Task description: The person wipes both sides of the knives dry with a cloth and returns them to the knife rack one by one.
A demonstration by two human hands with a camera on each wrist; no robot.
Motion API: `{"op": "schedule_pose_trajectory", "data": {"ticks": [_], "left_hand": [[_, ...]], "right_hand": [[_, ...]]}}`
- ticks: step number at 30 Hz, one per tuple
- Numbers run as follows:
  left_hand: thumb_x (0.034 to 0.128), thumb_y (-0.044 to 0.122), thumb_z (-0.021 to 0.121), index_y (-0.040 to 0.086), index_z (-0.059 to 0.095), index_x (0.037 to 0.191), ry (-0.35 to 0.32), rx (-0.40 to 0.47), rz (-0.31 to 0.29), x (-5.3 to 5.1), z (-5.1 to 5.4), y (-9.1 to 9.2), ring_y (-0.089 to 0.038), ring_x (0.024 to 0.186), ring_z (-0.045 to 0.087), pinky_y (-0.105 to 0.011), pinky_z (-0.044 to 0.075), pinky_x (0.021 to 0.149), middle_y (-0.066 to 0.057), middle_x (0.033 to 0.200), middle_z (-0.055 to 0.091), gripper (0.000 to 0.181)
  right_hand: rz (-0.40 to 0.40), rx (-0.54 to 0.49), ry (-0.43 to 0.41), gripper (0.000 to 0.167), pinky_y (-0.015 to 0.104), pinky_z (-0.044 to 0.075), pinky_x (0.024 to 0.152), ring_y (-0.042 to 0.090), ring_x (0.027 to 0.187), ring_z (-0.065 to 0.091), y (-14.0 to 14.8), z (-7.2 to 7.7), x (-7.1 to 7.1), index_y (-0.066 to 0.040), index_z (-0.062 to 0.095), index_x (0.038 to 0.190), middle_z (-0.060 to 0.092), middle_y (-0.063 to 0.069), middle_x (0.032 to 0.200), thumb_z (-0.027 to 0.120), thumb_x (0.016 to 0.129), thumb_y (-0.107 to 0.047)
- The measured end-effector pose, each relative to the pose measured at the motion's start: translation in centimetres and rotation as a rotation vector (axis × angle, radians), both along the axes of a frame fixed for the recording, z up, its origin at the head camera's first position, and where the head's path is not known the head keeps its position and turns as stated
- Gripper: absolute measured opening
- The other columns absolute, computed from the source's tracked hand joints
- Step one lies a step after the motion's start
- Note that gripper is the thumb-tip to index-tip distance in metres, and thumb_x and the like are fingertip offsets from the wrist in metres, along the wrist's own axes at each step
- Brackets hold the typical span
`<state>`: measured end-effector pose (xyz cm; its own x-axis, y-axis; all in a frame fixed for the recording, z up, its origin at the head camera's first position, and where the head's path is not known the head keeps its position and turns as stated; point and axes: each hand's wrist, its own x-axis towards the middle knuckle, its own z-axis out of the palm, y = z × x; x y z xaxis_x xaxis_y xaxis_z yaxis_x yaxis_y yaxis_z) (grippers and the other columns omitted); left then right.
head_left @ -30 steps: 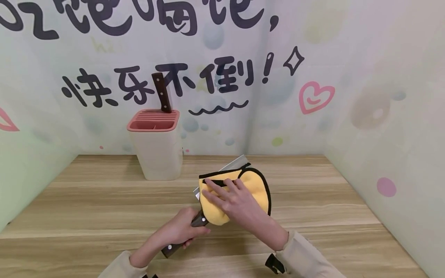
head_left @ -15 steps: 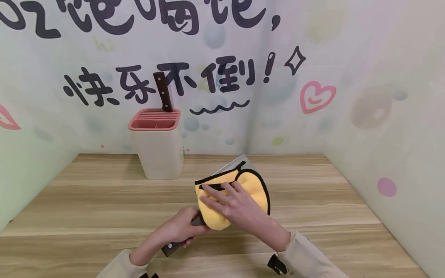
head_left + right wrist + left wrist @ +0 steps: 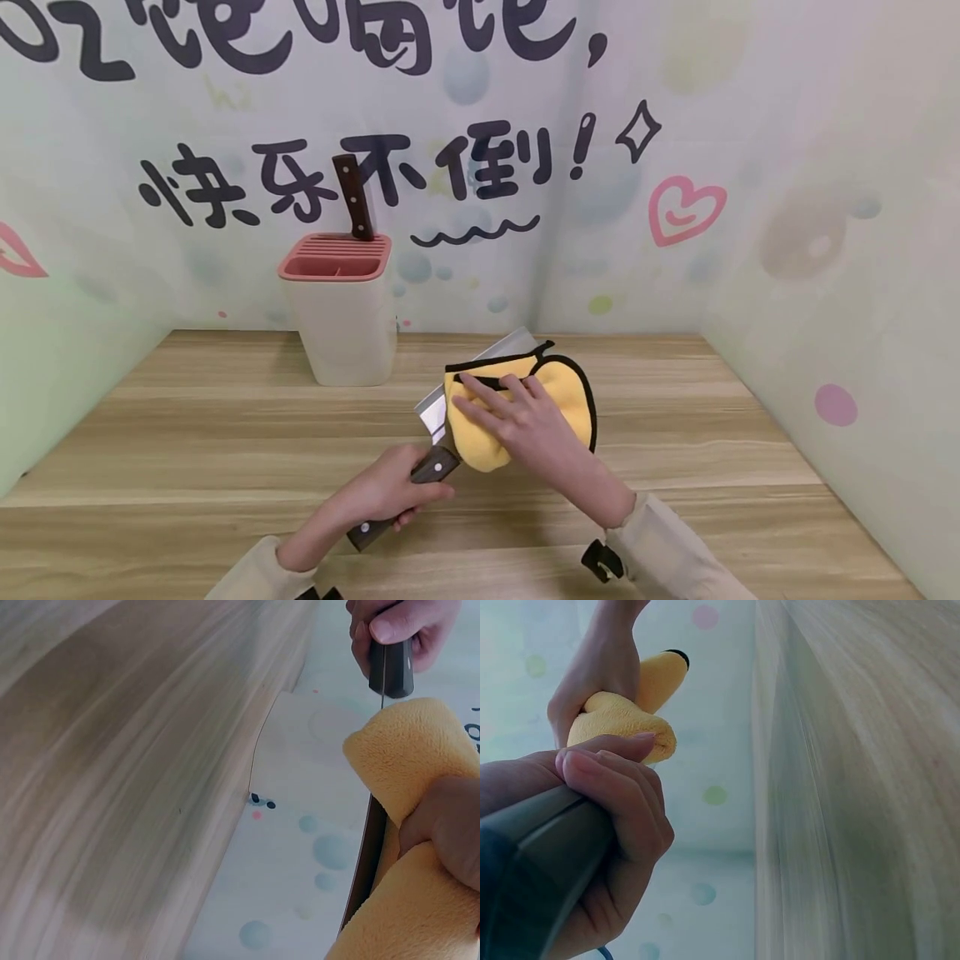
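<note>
In the head view my left hand point(image 3: 390, 483) grips the dark riveted handle of a cleaver point(image 3: 433, 468), its broad blade angled up to the right above the table. A yellow cloth point(image 3: 474, 437) with black edging covers most of the blade. My right hand point(image 3: 536, 425) lies over this cloth with fingers spread across its near side. The right wrist view has the cloth point(image 3: 411, 750) folded over the blade point(image 3: 369, 847), with the right thumb point(image 3: 450, 832) pressing on one side. In the left wrist view, curled fingers point(image 3: 634, 817) wrap the handle.
A white knife block point(image 3: 345, 333) with a pink slotted top stands at the back left of the wooden table point(image 3: 187, 433). One brown-handled knife point(image 3: 352, 196) sticks up from it. Printed walls point(image 3: 637, 275) enclose the back and sides.
The cloth and right hand first slid a little toward the handle, then up and right along the blade, baring the blade near the handle. The left hand stays on the handle.
</note>
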<state>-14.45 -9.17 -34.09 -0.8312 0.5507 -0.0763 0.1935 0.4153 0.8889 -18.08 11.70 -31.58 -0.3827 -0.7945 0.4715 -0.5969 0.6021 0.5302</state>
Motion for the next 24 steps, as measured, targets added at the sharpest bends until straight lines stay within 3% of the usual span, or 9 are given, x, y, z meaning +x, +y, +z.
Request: {"op": "schedule_pose_trajectory", "data": {"ticks": [8,15,24], "left_hand": [[0.0818,0.013,0.062,0.003,0.046,0.073,0.037,0.01,0.018,0.0,0.0,-0.1,-0.005,0.032,0.039,-0.02,0.035,0.03,0.002,0.043,0.041,0.021],[0.0819,0.015,0.063,0.003,0.046,0.072,0.037,0.023,0.008,-0.1,0.0,-0.3,-0.005,0.032,0.039,-0.02,0.034,0.03,0.002,0.043,0.041,0.023],[0.0821,0.016,0.063,0.003,0.045,0.071,0.06,0.019,0.014,-0.1,0.2,-0.6,-0.005,0.031,0.039,-0.022,0.035,0.029,0.003,0.041,0.041,0.025]], "right_hand": [[-0.065,-0.091,-0.044,0.065,0.031,0.041,0.063,0.024,0.086,0.05,1.1,0.2,-1.3,-0.023,0.052,0.125,0.045,-0.001,0.133,0.071,0.068,0.001],[-0.119,-0.151,-0.097,0.07,0.037,0.042,0.065,0.027,0.089,0.051,2.0,0.4,-2.0,-0.02,0.051,0.126,0.045,0.003,0.132,0.074,0.064,0.002],[-0.154,-0.228,-0.07,0.067,0.034,0.038,0.058,0.028,0.08,0.05,2.8,0.6,-2.8,-0.017,0.055,0.121,0.049,0.005,0.129,0.071,0.061,0.007]]}}
